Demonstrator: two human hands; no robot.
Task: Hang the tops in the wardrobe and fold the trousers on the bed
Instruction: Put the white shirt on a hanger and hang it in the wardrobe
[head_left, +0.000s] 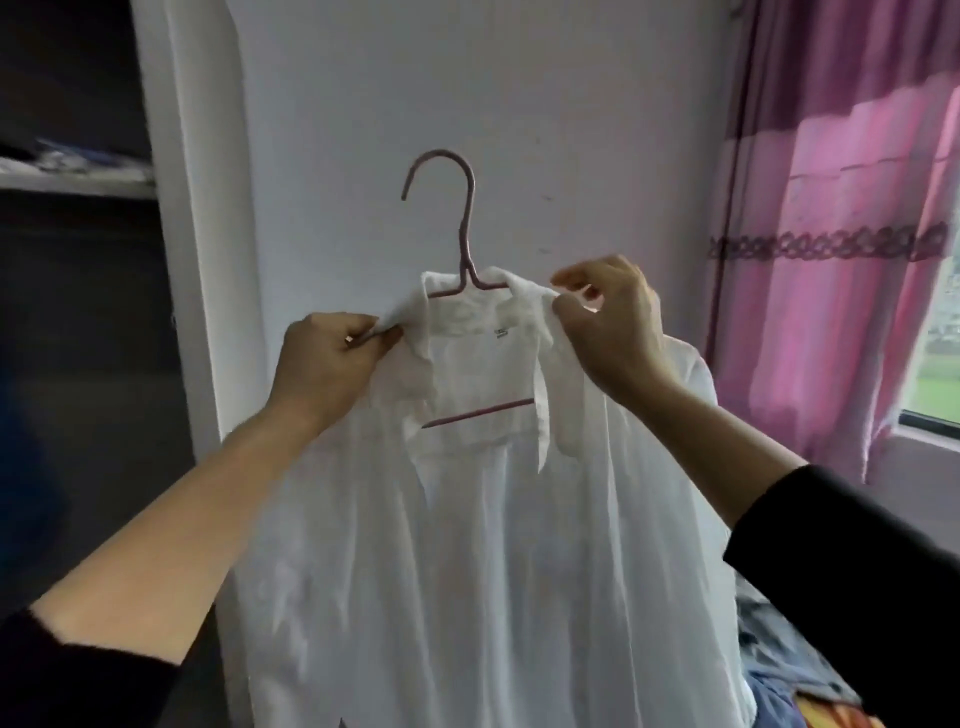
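The wardrobe (78, 312) stands open on the left, dark inside, with one shelf (78, 182) carrying a pale jumble I cannot make out. No rail is in sight from here. On the far right hangs one pink curtain (841, 260) beside one window (940, 338).

Between them, held up in front of the bare wall (519, 104), is one white shirt (467, 545). It is in the air, not in the wardrobe, and it drapes from one pink hanger (464, 244) whose hook stands free above the collar.

I judge the step to be the hanging of a top: the shirt is being seated and squared on its hanger. Both hands are at work. The left hand (327, 364) has its grip closed, pinching the cloth at the shirt's left shoulder, seemingly with the hanger's end in it. The right hand (613, 332) pinches the right collar point between thumb and fingers.

The next move, as I see it, calls for one hand to shift to the hanger's neck, a swing left towards the wardrobe, and the hook set over a rail without the thin cloth slipping off the shoulders.

Low at the right lies some blue cloth (789, 665); I cannot tell whether it is trousers or bedding.
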